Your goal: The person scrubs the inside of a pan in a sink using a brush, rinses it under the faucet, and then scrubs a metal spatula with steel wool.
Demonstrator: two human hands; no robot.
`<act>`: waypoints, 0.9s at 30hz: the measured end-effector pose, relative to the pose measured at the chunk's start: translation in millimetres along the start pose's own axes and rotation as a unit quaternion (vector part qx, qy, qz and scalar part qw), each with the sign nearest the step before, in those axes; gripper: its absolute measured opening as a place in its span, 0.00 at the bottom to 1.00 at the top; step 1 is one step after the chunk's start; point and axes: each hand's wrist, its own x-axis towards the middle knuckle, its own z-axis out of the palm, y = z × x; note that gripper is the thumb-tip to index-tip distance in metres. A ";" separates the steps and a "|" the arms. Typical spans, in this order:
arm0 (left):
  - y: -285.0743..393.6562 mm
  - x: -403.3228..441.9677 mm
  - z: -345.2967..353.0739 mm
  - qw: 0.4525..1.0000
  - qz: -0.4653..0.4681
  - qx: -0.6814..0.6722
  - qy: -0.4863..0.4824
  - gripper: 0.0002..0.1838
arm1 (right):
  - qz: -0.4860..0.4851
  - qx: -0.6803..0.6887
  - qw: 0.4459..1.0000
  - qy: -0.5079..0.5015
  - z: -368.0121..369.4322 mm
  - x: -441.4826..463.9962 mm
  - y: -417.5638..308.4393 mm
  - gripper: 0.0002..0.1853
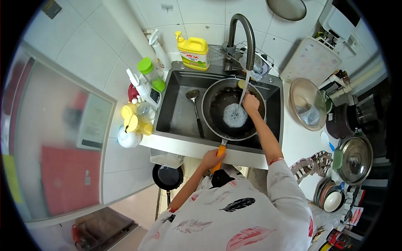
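A dark frying pan (217,98) with an orange handle (218,160) rests over the right part of the grey sink (173,113). My left hand (212,159) is closed around that handle at the sink's front edge. Inside the pan, near its right wall, is my right hand (251,103), fingers curled; whatever they may hold is hidden. Water (244,90) runs from the grey faucet (250,46) beside this hand and makes a white, foamy patch (235,116) on the pan bottom. A small yellow piece (241,84) shows at the pan's far rim.
A metal ladle (193,95) with a black handle lies in the sink's left part. Behind stands a yellow pump jug (194,52), with spray bottles (160,50) to its left. On the right counter are a translucent basin (307,104) and a pot lid (355,160).
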 end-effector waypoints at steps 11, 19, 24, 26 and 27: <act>1.4 0.2 -0.2 0.999 -0.034 -0.031 -0.014 0.26 | -0.192 0.014 0.981 -0.013 22.9 -57.1 -87.6 0.17; 6.3 -2.6 -1.8 0.999 -0.035 -0.005 -0.010 0.26 | -0.232 -0.027 0.972 0.008 56.8 -40.7 -55.0 0.19; 11.5 -5.7 -1.1 0.999 -0.036 0.010 0.008 0.25 | -0.173 -0.089 0.981 -0.012 57.0 -34.6 -1.1 0.18; 10.7 -5.3 -0.3 0.999 -0.036 0.002 0.015 0.25 | -0.057 -0.073 0.986 -0.140 24.6 -48.8 9.4 0.15; 10.3 -5.2 0.2 0.999 -0.031 0.002 0.023 0.24 | -0.057 -0.074 0.986 -0.140 21.3 -57.0 17.8 0.15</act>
